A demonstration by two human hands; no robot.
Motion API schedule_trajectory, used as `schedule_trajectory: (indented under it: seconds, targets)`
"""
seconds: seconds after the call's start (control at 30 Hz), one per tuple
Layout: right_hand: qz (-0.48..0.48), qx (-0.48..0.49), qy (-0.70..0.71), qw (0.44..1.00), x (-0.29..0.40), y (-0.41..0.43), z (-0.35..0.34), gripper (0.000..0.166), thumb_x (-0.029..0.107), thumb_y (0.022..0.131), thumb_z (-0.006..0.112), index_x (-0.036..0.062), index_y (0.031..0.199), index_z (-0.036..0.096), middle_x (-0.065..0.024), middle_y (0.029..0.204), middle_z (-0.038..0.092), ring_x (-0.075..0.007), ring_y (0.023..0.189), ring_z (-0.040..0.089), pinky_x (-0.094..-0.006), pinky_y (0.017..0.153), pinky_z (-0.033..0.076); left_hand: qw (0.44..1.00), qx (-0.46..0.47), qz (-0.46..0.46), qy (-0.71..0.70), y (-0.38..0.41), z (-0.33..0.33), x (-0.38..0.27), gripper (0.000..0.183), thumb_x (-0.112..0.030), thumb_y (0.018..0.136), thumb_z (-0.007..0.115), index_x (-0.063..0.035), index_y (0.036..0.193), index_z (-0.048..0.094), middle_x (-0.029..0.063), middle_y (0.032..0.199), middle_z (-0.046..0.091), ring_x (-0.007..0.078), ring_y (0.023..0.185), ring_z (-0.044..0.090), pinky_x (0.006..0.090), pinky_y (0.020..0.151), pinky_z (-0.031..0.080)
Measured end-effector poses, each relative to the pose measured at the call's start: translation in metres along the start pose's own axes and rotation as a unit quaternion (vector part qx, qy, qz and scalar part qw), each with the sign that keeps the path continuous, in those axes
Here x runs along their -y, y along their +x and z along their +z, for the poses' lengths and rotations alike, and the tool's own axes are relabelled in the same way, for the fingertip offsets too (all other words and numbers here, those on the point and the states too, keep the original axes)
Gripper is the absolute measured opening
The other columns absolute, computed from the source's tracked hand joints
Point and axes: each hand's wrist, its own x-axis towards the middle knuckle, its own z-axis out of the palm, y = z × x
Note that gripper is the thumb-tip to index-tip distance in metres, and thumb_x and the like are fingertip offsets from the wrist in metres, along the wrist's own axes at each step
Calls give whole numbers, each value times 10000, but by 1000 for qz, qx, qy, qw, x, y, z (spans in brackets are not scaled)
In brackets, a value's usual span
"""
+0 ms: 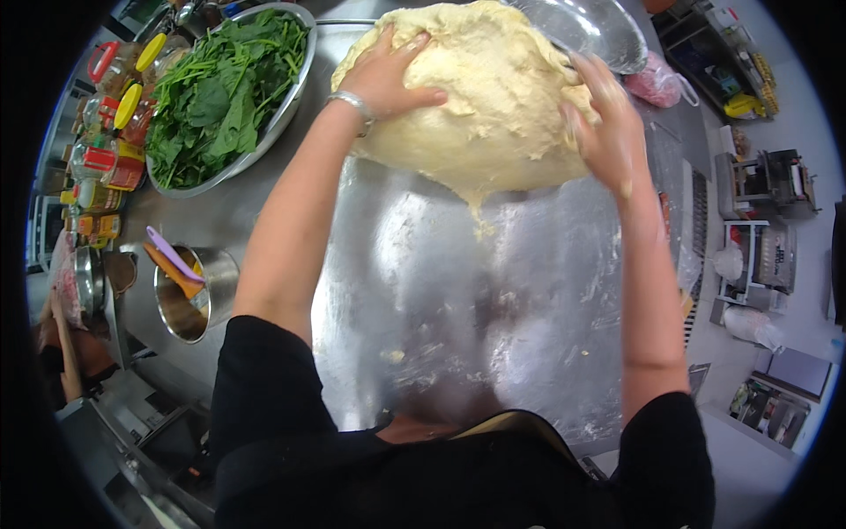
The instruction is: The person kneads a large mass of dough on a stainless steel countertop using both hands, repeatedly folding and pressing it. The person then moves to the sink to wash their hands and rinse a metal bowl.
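A very large mass of pale yellow dough (pixel 476 99) lies at the far side of the steel work surface (pixel 423 284). A thin strand of dough trails from its near edge onto the metal. My left hand (pixel 386 79), with a silvery bracelet at the wrist, lies on the dough's upper left with fingers spread. At the dough's right edge is my right hand (pixel 605 125), blurred, its thumb and fingers apart against the side. Bits of dough cling to the right hand and wrist.
Left stands a metal basin (pixel 301 99) of leafy greens (pixel 218 99), beside several bottles (pixel 109 165). Nearer is a steel pot (pixel 225 284) holding purple- and orange-handled utensils. A metal bowl (pixel 595 33) and pink plastic bag (pixel 654 82) lie far right. Another person's arm (pixel 63 344) shows at left.
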Motion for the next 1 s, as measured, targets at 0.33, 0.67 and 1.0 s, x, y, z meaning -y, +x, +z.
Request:
schedule_trajectory:
  seconds: [0.33, 0.67, 1.0]
  targets:
    - [375, 59, -223, 898, -173, -175, -57, 467, 107, 772, 623, 5, 1224, 561, -238, 1202, 590, -368, 1136, 560, -427, 956, 443, 855, -90, -152, -488, -166, -12, 14, 403, -8, 816, 653, 11, 1214, 589, 108, 1255, 573, 198, 1130, 563, 319, 963, 445]
    - [423, 172, -157, 875, -288, -184, -63, 463, 135, 606, 798, 37, 1001, 576, -115, 855, 659, -273, 833, 651, -393, 748, 520, 838, -94, -313, -437, -305, 22, -32, 164, -22, 847, 621, 7, 1003, 661, 64, 947, 668, 134, 881, 624, 272, 784, 503]
    - [490, 147, 409, 756, -77, -300, -135, 321, 70, 783, 632, 57, 1084, 520, -58, 788, 576, -130, 676, 572, -288, 612, 493, 970, -22, -49, -238, -276, 20, -138, 304, -25, 786, 649, -28, 1089, 632, 134, 1072, 629, 316, 966, 615, 376, 859, 499]
